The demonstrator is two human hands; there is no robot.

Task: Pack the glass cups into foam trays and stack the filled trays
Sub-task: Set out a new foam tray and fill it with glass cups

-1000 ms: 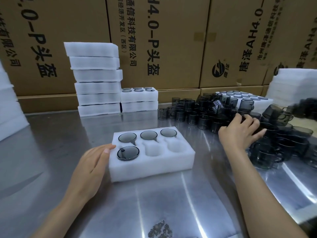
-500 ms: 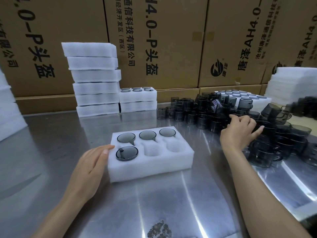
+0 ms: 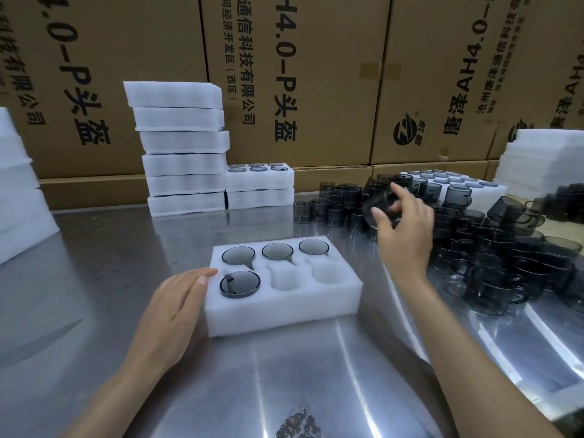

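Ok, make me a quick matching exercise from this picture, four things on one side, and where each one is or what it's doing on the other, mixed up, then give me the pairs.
Things:
1. left hand
2. right hand
3. front-left cup
4. front-middle pocket

States:
A. lifted above the table, gripping a dark glass cup
B. empty
C. seated in the foam tray, rim showing
D. fingers straight, resting against the tray's left side

Pairs: 1-D, 2-A, 3-C, 4-B
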